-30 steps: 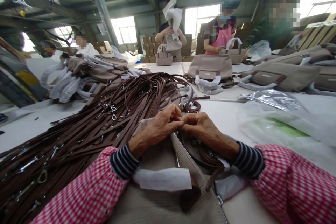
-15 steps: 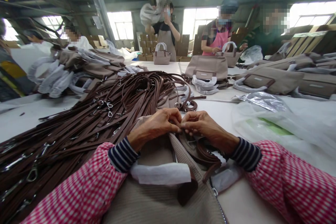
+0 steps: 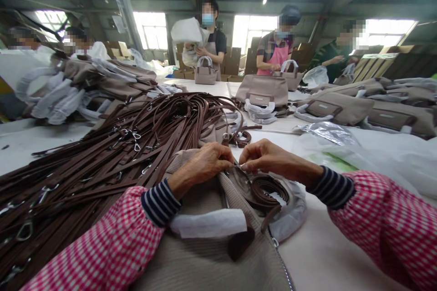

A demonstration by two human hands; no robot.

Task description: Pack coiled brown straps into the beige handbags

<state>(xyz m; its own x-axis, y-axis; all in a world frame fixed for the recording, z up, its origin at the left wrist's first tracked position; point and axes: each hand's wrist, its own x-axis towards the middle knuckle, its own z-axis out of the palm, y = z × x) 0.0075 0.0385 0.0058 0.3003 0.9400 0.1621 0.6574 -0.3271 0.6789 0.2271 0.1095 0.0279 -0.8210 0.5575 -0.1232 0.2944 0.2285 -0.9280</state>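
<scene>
My left hand [image 3: 206, 163] and my right hand [image 3: 264, 157] meet in a pinch over the open top of a beige ribbed bag [image 3: 205, 254] lying in front of me. Both pinch a small metal piece at the bag's zipper [image 3: 239, 166]; I cannot make out exactly what it is. A coiled brown strap [image 3: 264, 191] lies in a clear wrapper just under my right hand. A white paper sleeve [image 3: 210, 226] wraps the bag's handle near my left wrist.
A big heap of brown straps with metal clips [image 3: 112, 154] covers the table's left half. Clear plastic bags [image 3: 362, 145] lie at right. Beige bags [image 3: 264, 91] stand farther back, where several people work. Wrapped bags [image 3: 88, 82] pile at far left.
My right hand has drawn slightly right and lifted, uncovering the coiled brown strap. The view has tilted down a little. A person at the back lowered a white bag.
</scene>
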